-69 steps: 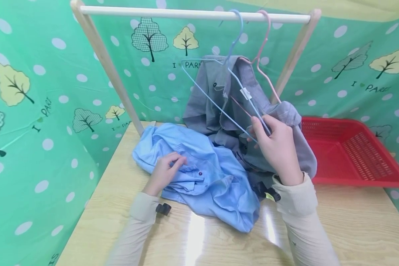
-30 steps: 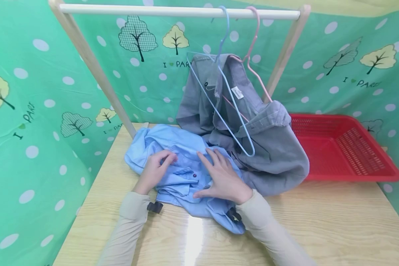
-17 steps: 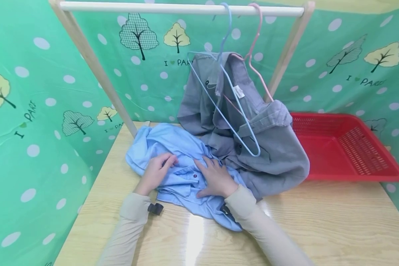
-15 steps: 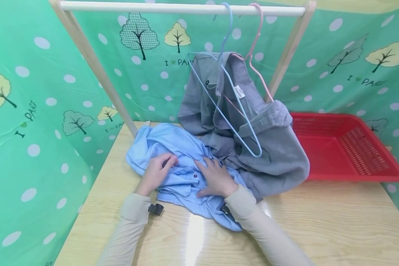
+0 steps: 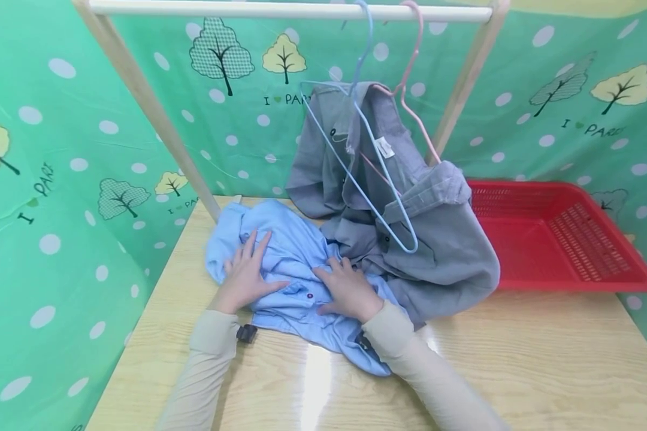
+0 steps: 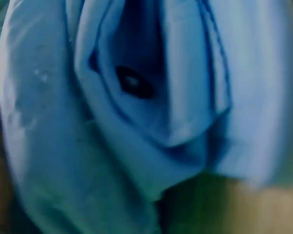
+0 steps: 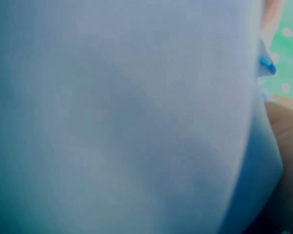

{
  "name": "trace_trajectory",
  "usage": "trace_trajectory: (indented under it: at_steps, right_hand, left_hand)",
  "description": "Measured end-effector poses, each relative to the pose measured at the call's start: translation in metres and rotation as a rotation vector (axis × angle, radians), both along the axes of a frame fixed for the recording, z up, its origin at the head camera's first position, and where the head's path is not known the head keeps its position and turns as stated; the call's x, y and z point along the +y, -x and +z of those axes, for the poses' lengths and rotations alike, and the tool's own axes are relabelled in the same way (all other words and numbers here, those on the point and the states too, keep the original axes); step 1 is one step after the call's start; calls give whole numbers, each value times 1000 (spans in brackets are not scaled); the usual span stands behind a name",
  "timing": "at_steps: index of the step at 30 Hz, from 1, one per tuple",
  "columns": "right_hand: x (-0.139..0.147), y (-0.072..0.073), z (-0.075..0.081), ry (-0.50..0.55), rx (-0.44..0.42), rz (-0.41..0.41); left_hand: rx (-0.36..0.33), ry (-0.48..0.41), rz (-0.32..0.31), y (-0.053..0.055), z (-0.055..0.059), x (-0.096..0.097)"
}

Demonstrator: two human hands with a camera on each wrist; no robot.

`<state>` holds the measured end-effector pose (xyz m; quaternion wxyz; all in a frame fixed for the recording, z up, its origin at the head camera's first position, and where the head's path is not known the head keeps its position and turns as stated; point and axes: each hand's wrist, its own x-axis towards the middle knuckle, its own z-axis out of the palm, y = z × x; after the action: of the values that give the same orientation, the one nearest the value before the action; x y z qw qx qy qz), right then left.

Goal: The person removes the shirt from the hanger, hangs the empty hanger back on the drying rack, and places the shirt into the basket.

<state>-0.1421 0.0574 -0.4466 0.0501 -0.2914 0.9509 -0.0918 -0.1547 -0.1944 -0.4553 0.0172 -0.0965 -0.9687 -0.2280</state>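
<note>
A crumpled light blue shirt [image 5: 296,239] with a dark button lies on the table. My left hand [image 5: 245,278] rests on its left part, fingers spread and thumb pointing right. On the right part of the shirt lies my right hand [image 5: 350,290], its fingers apart and slightly bent, the fingertips right at the cloth. Blue folds around a button [image 6: 134,82] fill the left wrist view. Pale, blurred shirt cloth [image 7: 127,117] covers most of the right wrist view. Behind the hands, a light blue hanger [image 5: 380,167] hangs bare on the rack's white bar [image 5: 291,9].
A grey garment [image 5: 437,251] hangs on a pink hanger [image 5: 417,114], its lower part spread on the table beside the blue shirt. To the right stands a red basket [image 5: 571,284]. The rack's wooden leg [image 5: 151,108] rises at the left of the wooden table [image 5: 544,359].
My right hand has let go of the blue hanger and come down onto the blue shirt. The left hand, curled before, has spread its fingers and moved slightly up and left.
</note>
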Motion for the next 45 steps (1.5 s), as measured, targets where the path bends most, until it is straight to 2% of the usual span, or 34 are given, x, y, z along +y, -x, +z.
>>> trace_trajectory:
  at_steps: [1, 3, 6, 9, 13, 16, 21, 26, 30, 33, 39, 42, 45]
  right_hand:
    - [-1, -2, 0, -15, 34, 7]
    - [-2, -6, 0, -39, 111, 18]
    - [-5, -11, -1, -47, 205, 21]
    - [-7, -15, 0, -36, 250, 19]
    - [-9, -20, 1, -14, 248, 31]
    - [-10, -22, 1, 12, 244, 46]
    - [-11, -24, 1, 46, 275, 74]
    - [-12, -25, 2, 65, 266, 105]
    - [-12, -29, 9, 79, 253, 128]
    - [-12, -35, 20, 96, 268, 132]
    - [-11, -48, 45, 168, 264, 153]
    - [-8, -52, 54, 261, 233, 149]
    - [-4, -54, 57, 396, 209, 117]
  left_hand:
    - [-36, 6, -5, 0, -2, 0]
    - [-60, 15, -12, -1, -4, 2]
    - [-33, 8, -9, 0, -4, 6]
    - [-18, -27, 2, -3, -2, 12]
    - [-31, -27, 10, -11, 2, 17]
    - [-20, 14, 7, -17, 4, 19]
    - [1, 35, -12, -20, 6, 19]
    - [14, -30, -43, -23, 2, 16]
    - [65, -110, -82, -30, 2, 12]
    - [90, -172, -97, -36, 10, 7]
    - [72, -258, -89, -47, 35, 0]
    - [88, -296, -106, -52, 45, -2]
    - [95, -339, -132, -57, 50, 0]
